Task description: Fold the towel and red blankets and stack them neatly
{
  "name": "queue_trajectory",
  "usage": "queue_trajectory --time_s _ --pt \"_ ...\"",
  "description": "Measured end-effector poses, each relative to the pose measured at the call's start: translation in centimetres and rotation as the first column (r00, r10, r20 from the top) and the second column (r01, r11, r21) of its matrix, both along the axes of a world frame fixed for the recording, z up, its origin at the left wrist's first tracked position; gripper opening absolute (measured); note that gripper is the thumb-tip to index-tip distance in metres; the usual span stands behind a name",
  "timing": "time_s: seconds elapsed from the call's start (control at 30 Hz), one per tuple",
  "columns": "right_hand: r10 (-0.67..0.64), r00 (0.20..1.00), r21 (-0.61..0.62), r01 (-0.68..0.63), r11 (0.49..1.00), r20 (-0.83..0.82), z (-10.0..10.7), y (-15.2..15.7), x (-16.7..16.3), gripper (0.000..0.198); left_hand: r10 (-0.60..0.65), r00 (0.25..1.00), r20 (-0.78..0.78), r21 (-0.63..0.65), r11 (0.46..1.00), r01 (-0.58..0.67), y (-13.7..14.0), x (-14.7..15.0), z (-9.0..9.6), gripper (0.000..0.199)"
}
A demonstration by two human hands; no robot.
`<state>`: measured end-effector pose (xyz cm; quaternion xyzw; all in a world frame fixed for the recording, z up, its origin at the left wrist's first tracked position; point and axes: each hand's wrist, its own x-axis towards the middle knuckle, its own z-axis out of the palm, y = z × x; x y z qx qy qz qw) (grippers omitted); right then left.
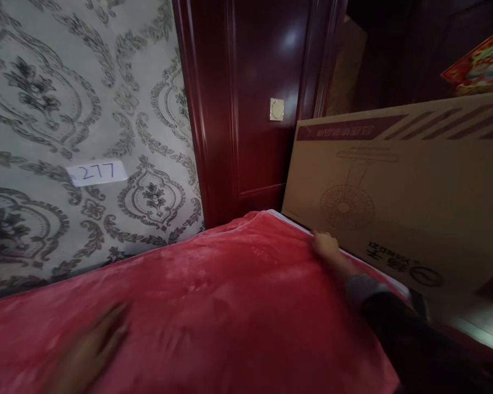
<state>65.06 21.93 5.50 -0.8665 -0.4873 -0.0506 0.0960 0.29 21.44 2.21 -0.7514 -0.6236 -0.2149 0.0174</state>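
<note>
If the right hand, its grip unclear, pulls hard, the soft red plush cloth could ruck. The blurred left hand, loose-fingered, grasps nothing.

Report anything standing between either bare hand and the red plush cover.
Nothing visible: the right hand meets the red plush cover along its white-edged side, and the blurred left hand is over it. The large brown cardboard box stands beside that side, not between.
</note>
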Motion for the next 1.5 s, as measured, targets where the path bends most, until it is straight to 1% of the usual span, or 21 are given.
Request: queue_trajectory --time_s 0.07,0.17,0.3,0.4,0.5,0.6,0.67,0.73,0.77,0.8,0.83,0.87,0.93,0.97,1.03,1.07,1.1,1.17,1.27,1.4,1.5 --pt "0.078 0.997 0.049 -0.078 0.996 -0.003 0.4 2.8 -2.2 0.041 -0.125 0.992 0.020 -0.049 0.991 0.126 2.3 4.5 0.3 0.061" --pt "0.154 0.988 0.108 -0.152 0.983 -0.011 0.6 6.4 -4.9 0.046 -0.243 0.968 -0.056 -0.125 0.964 0.235 4.8 11.6 1.5 0.065" --pt "0.155 0.987 0.147 -0.149 0.978 -0.032 0.4 9.7 -6.1 0.054 -0.270 0.948 -0.171 -0.268 0.938 0.219 5.6 18.1 2.0 0.064" --pt "0.126 0.991 0.148 -0.117 0.982 -0.047 0.1 11.0 -6.0 0.057 -0.277 0.928 -0.247 -0.290 0.936 0.202 5.2 19.6 1.0 0.062" --pt "0.130 0.991 0.164 -0.122 0.979 -0.035 -0.3 11.3 -6.0 0.042 -0.270 0.923 -0.274 -0.250 0.947 0.202 5.1 19.4 -0.1 0.061" --pt "0.206 0.978 0.194 -0.205 0.959 0.013 -1.0 10.4 -7.0 0.031 -0.274 0.922 -0.275 -0.242 0.948 0.209 5.2 19.1 -0.6 0.060" --pt "0.376 0.924 0.196 -0.382 0.903 0.072 -1.8 9.3 -8.0 0.025 -0.276 0.920 -0.279 -0.227 0.950 0.216 5.3 19.1 -0.6 0.060" --pt "0.587 0.803 0.182 -0.596 0.782 0.104 -2.8 8.2 -8.8 0.016 -0.273 0.918 -0.287 -0.214 0.953 0.216 5.3 19.2 -0.5 0.060" --pt "0.662 0.743 0.191 -0.667 0.720 0.097 -3.2 7.8 -9.0 0.013 -0.270 0.918 -0.292 -0.212 0.954 0.214 5.3 19.2 -0.5 0.060" --pt "0.702 0.709 0.222 -0.697 0.682 0.071 -3.6 7.6 -9.1 0.013 -0.267 0.917 -0.295 -0.215 0.954 0.209 5.3 19.3 -0.4 0.060" --pt "0.697 0.717 0.276 -0.675 0.684 0.029 -3.8 7.5 -9.1 0.014 -0.266 0.917 -0.296 -0.220 0.954 0.205 5.2 19.3 -0.4 0.060" --pt "0.657 0.754 0.343 -0.611 0.713 -0.023 -3.9 7.7 -9.0 0.015 -0.264 0.918 -0.297 -0.222 0.954 0.202 5.2 19.3 -0.4 0.059" --pt "0.516 0.844 0.456 -0.406 0.792 -0.144 -3.6 8.3 -8.6 0.020 -0.267 0.917 -0.295 -0.221 0.953 0.206 5.2 19.4 -0.3 0.059" --pt "0.444 0.873 0.476 -0.309 0.824 -0.203 -3.3 8.7 -8.4 0.030 -0.269 0.917 -0.295 -0.217 0.953 0.210 5.1 19.3 -0.3 0.059" --pt "0.366 0.885 0.445 -0.215 0.869 -0.288 -2.5 9.5 -8.1 0.059 -0.275 0.915 -0.297 -0.213 0.953 0.217 5.1 19.3 -0.3 0.059" --pt "0.365 0.878 0.418 -0.219 0.882 -0.310 -2.2 9.8 -8.1 0.067 -0.273 0.915 -0.298 -0.211 0.953 0.216 5.1 19.3 -0.3 0.059" --pt "0.375 0.869 0.397 -0.236 0.887 -0.322 -2.0 10.0 -8.2 0.067 -0.272 0.915 -0.298 -0.208 0.954 0.216 5.2 19.3 -0.3 0.059" --pt "0.403 0.850 0.395 -0.260 0.881 -0.339 -1.8 10.4 -8.6 0.046 -0.269 0.916 -0.296 -0.206 0.955 0.214 5.2 19.3 -0.5 0.059" --pt "0.417 0.816 0.463 -0.212 0.861 -0.401 -1.9 11.4 -9.0 0.010 -0.273 0.919 -0.286 -0.203 0.954 0.220 5.3 19.2 -0.7 0.059" --pt "0.407 0.746 0.537 -0.080 0.840 -0.527 -1.4 14.0 -7.6 0.012 -0.278 0.921 -0.272 -0.205 0.952 0.226 5.2 19.3 -0.7 0.058" --pt "0.404 0.730 0.626 0.042 0.779 -0.552 -0.6 16.1 -5.0 0.012 -0.275 0.925 -0.262 -0.229 0.949 0.217 4.9 19.4 -0.3 0.059"
